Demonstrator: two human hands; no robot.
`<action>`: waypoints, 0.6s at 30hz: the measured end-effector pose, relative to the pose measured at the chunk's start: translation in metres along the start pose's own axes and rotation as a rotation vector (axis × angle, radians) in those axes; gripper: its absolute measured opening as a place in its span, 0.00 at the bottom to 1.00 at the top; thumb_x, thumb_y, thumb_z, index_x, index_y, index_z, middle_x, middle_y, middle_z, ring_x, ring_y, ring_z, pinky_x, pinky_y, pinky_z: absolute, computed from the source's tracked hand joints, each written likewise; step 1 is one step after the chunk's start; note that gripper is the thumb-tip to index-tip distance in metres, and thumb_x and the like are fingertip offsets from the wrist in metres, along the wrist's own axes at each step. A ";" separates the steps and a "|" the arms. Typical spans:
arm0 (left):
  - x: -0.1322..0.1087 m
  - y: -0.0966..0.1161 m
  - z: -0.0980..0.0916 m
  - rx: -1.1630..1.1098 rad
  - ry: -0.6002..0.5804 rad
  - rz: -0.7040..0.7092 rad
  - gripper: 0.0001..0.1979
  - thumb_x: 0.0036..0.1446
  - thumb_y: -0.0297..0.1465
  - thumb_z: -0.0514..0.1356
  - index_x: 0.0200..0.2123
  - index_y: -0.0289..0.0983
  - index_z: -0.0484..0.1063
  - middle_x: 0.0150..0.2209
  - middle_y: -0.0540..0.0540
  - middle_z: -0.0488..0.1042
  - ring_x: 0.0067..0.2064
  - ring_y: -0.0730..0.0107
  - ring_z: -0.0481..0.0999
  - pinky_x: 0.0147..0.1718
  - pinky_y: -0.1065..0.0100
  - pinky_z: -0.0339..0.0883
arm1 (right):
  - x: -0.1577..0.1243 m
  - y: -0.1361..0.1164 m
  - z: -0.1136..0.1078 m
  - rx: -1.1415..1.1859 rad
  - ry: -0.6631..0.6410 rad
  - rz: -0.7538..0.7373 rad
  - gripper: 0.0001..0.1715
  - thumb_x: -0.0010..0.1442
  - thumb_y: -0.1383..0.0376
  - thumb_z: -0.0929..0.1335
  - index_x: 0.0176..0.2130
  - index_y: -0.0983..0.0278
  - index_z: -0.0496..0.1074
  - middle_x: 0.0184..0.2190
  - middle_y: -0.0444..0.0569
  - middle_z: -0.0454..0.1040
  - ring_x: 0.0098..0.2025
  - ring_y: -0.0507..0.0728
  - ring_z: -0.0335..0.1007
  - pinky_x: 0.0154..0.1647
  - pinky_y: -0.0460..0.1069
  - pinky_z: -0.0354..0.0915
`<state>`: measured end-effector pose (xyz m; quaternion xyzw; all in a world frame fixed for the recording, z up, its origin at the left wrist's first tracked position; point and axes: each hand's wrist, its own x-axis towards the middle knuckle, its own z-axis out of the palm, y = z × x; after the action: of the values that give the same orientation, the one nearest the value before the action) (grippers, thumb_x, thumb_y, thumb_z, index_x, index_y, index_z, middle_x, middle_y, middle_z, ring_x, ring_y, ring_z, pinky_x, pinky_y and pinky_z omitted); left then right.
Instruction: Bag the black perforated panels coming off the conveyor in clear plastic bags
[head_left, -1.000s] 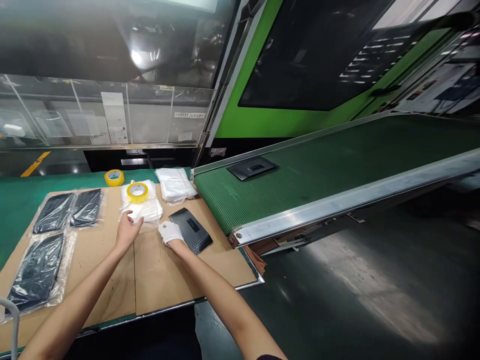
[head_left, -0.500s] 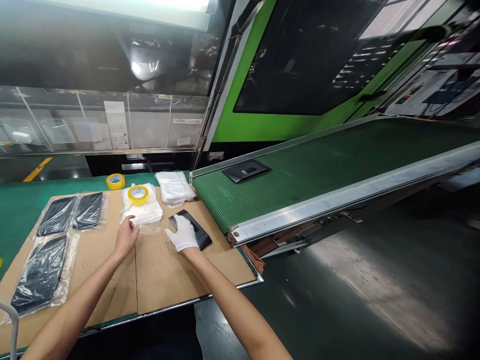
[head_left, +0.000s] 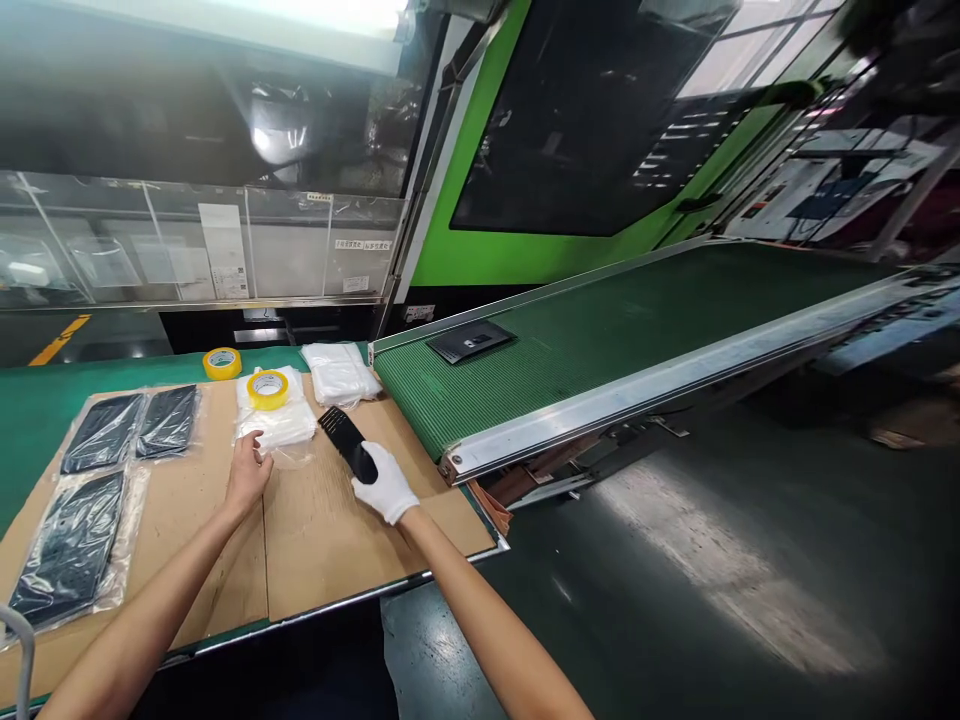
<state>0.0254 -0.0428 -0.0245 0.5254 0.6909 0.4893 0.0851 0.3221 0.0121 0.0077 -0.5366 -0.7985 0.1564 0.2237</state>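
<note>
My right hand (head_left: 385, 482), in a white glove, grips one end of a flat black plastic panel (head_left: 343, 437). The panel is tilted up off the cardboard, and its far end shows a row of small slots. At the near edge of a stack of clear plastic bags (head_left: 289, 425) is my bare left hand (head_left: 249, 478), its fingers loosely bent and apart. Whether its fingertips touch the bags I cannot tell. A roll of yellow tape (head_left: 268, 390) rests on that stack. To the left lie several bagged black panels (head_left: 71, 540).
Cardboard (head_left: 322, 560) covers the green-topped table. A second tape roll (head_left: 223, 363) and another bag stack (head_left: 341, 372) lie at the back. On the right, a green conveyor belt (head_left: 592, 340) with metal side rails carries another black panel (head_left: 471, 341). A green machine (head_left: 442, 255) stands behind.
My right hand has gone from lying over the flat panel to gripping its near end and tilting it up. My left hand stays by the bags. The whole view has shifted slightly.
</note>
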 end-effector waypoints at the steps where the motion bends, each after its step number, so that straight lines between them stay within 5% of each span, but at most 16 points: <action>1: 0.001 0.000 -0.001 -0.022 0.006 -0.015 0.22 0.53 0.26 0.58 0.52 0.37 0.68 0.39 0.48 0.68 0.32 0.66 0.73 0.42 0.58 0.74 | -0.005 -0.002 -0.001 0.028 -0.039 -0.058 0.36 0.56 0.57 0.75 0.61 0.65 0.72 0.62 0.59 0.70 0.62 0.65 0.68 0.65 0.60 0.64; 5: 0.003 -0.001 -0.005 -0.058 0.008 -0.040 0.22 0.51 0.25 0.58 0.51 0.37 0.69 0.39 0.48 0.68 0.30 0.69 0.72 0.39 0.60 0.74 | -0.022 -0.009 -0.004 0.194 -0.303 -0.355 0.42 0.46 0.65 0.75 0.61 0.62 0.73 0.62 0.57 0.72 0.62 0.65 0.70 0.66 0.59 0.64; 8: 0.004 -0.001 -0.007 -0.061 0.004 -0.048 0.21 0.51 0.25 0.59 0.51 0.36 0.69 0.40 0.48 0.68 0.30 0.70 0.72 0.38 0.61 0.74 | -0.020 -0.015 -0.005 0.184 -0.387 -0.391 0.45 0.45 0.64 0.75 0.62 0.64 0.73 0.62 0.59 0.72 0.62 0.67 0.69 0.67 0.60 0.62; 14: 0.004 0.001 -0.011 -0.065 -0.022 -0.019 0.21 0.52 0.25 0.59 0.51 0.37 0.69 0.40 0.48 0.68 0.30 0.72 0.72 0.36 0.64 0.74 | -0.003 -0.031 -0.004 0.023 -0.314 -0.292 0.38 0.51 0.58 0.74 0.59 0.65 0.74 0.57 0.59 0.74 0.57 0.67 0.71 0.60 0.58 0.65; 18: 0.003 0.005 -0.015 0.004 -0.055 0.119 0.18 0.56 0.28 0.58 0.50 0.37 0.70 0.37 0.48 0.70 0.32 0.67 0.73 0.36 0.64 0.73 | -0.007 -0.047 0.002 -0.140 -0.215 -0.165 0.39 0.53 0.52 0.73 0.60 0.65 0.71 0.56 0.60 0.72 0.56 0.68 0.68 0.58 0.59 0.63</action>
<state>0.0182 -0.0493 -0.0119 0.5790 0.6569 0.4773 0.0737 0.2862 -0.0116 0.0279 -0.4635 -0.8683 0.1377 0.1110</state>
